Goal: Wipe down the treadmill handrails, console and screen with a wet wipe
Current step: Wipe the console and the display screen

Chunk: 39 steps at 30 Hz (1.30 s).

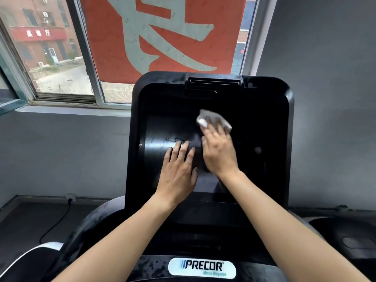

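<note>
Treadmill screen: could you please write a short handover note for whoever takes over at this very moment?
Right hand: flat fingers press the wet wipe against the upper middle of the screen.
Left hand: flat on the screen beside it, holding nothing.
Done: screen wiping is under way; streaks show just above the left hand.
Left: the rest of the screen, the console frame and the handrails. Whether any of these were already wiped cannot be told.

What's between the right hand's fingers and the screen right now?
The wet wipe, pressed under the right hand against the dark screen; the head view shows it.
</note>
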Each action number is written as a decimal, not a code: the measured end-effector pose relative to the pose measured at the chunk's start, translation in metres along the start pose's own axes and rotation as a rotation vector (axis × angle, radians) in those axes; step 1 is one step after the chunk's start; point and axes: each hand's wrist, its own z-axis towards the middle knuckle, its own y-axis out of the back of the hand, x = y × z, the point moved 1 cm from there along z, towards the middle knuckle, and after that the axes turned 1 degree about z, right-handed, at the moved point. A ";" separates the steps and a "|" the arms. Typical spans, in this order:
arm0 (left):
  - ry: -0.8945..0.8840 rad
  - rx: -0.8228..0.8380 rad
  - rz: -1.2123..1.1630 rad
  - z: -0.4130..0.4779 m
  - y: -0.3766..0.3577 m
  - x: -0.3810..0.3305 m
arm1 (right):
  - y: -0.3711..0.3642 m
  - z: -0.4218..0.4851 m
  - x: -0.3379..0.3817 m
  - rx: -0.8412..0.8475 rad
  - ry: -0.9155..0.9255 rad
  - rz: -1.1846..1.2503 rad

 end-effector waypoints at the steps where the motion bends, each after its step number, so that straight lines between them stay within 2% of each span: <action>1: -0.014 -0.008 -0.001 0.000 0.000 -0.002 | -0.003 -0.007 0.001 0.046 0.094 -0.036; 3: -0.047 -0.011 -0.001 0.001 0.000 -0.006 | -0.003 -0.016 -0.009 0.107 0.242 -0.112; 4: -0.060 -0.007 0.005 0.000 0.000 -0.008 | 0.000 -0.015 -0.018 0.101 0.260 -0.129; 8: -0.074 0.024 0.016 -0.008 -0.004 -0.012 | 0.017 -0.008 -0.041 -0.038 0.014 -0.055; 11: -0.071 0.035 0.011 -0.018 -0.008 -0.015 | 0.012 -0.017 -0.031 -0.076 -0.113 0.001; 13: -0.071 0.037 0.012 -0.023 -0.010 -0.017 | 0.002 -0.032 -0.019 -0.033 -0.084 0.004; 15: -0.081 0.042 0.027 -0.028 -0.011 -0.019 | -0.005 -0.047 -0.017 0.027 0.033 -0.037; 18: -0.096 0.053 0.055 -0.033 -0.012 -0.020 | 0.005 -0.048 -0.037 0.053 0.123 -0.095; 22: -0.076 0.060 0.068 -0.039 -0.012 -0.024 | 0.025 -0.037 -0.056 -0.036 -0.082 -0.013; 25: -0.055 0.072 0.072 -0.045 -0.013 -0.030 | 0.022 -0.047 -0.044 -0.033 -0.134 0.027; 31: -0.013 0.068 0.080 -0.063 -0.016 -0.046 | 0.006 -0.095 -0.034 0.151 0.177 -0.078; 33: 0.003 0.064 0.088 -0.069 -0.016 -0.050 | 0.013 -0.090 -0.046 0.146 0.213 -0.114; 37: 0.079 0.081 0.117 -0.084 -0.018 -0.051 | 0.023 -0.075 -0.047 0.049 0.000 0.004; 39: 0.136 0.092 0.131 -0.092 -0.018 -0.051 | 0.014 -0.085 -0.031 0.060 -0.008 0.042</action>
